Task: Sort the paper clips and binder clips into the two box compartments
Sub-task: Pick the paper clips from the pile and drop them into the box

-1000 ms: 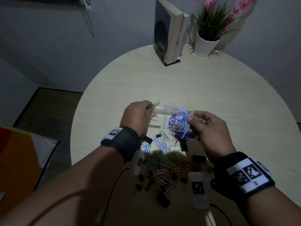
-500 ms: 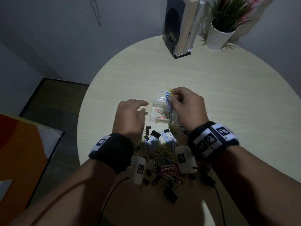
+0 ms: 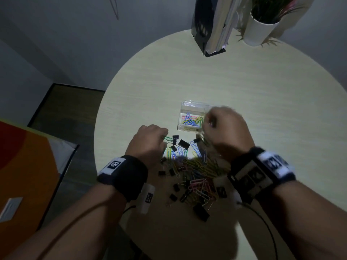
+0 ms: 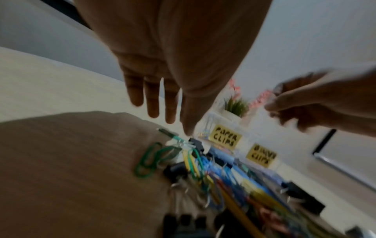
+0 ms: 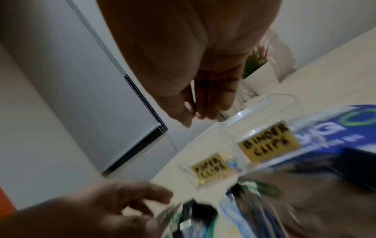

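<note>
A clear two-compartment box (image 3: pixel 189 103) stands on the round table beyond the pile. Its left compartment, labelled PAPER CLIPS (image 4: pixel 225 137) (image 5: pixel 209 167), holds several coloured paper clips (image 3: pixel 191 118). The right one is labelled BINDER CLIPS (image 4: pixel 261 155) (image 5: pixel 266 145). A mixed pile (image 3: pixel 193 166) of paper clips and black binder clips (image 3: pixel 184 144) lies in front. My left hand (image 3: pixel 163 137) (image 4: pixel 168 122) hangs with straight fingers just above green paper clips (image 4: pixel 150 159), holding nothing. My right hand (image 3: pixel 208 121) (image 5: pixel 193 116), blurred, hovers over the box's right side with curled fingers; I see nothing in it.
Books in a black stand (image 3: pixel 212 25) and a white potted plant (image 3: pixel 261 29) stand at the table's far edge. A blue printed lid (image 5: pixel 325 133) lies by the box. The table's left edge drops to the floor beside an orange panel (image 3: pixel 24 175).
The bunch of clips my right hand held now lies in the left compartment, and that hand has pulled back. My left hand has dropped from the box to the pile.
</note>
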A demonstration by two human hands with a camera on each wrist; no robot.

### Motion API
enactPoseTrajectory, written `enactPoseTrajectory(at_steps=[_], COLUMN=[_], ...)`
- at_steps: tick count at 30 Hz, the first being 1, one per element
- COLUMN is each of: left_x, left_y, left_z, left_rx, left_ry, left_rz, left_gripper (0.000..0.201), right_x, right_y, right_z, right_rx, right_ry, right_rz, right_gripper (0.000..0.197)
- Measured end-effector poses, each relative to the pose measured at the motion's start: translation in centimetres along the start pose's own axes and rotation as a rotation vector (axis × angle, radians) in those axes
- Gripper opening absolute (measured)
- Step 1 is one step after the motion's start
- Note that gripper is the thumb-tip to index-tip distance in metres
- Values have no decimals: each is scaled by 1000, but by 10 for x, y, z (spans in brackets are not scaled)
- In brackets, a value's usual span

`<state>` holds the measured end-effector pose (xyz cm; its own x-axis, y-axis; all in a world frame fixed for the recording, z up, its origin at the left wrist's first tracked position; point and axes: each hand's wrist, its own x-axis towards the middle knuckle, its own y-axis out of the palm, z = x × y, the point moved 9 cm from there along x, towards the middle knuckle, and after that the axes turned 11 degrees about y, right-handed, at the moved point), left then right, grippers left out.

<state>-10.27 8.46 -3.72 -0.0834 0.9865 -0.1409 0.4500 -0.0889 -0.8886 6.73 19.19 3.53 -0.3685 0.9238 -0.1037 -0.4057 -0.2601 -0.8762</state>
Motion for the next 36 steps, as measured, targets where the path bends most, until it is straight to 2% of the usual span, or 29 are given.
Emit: enactPoseTrajectory(at_steps=[2,5,7,9,15,17,19,21,24,26,30,33,36], left_x=[1,-4,-11,-17,-19,-20,-23,-28,-35,-40,-39,-12,29], left_y=[16,23,26,29,34,34,35,32,22,11,-10,-31,-45], left_z=[-2,-4,-2,2,-2,-3,-1,0,1,2,-1,-19,-38], left_rx=[102,148,123,58,-104,-139,-189,-233,-307,-360,-658,-634,-544], left_ry=[29,65,58,23,-72,-109,-138,-153,-143,-162,-254,-196,-124], left_rz=[152,198,209,196,136,124,113,100,58,-7,-176,-231,-248], left_gripper=[42,48,52,48,13,4,9,7,15,18,10,14,8], right_x=[-25,-50,-54,-57,-58,-59,-60,-59,-56,-56,-55,-44,-32], right_y=[25,66,76,79,78,77,77,70,56,43,30,15,-1], right_z=[-19,-37,-47,-49,-45,-44,-44,-45,-49,-59,-76,-71,-60], right_rx=[-39,-224,-279,-258,-222,-242,-246,-210,-39,153,545,699,856], right_ry=[64,46,70,53,-45,-74,-106,-107,7,173,475,529,539], right_rz=[127,255,252,219,141,136,152,151,203,205,220,239,221], right_gripper=[19,42,49,41,7,6,6,5,12,10,1,5,6])
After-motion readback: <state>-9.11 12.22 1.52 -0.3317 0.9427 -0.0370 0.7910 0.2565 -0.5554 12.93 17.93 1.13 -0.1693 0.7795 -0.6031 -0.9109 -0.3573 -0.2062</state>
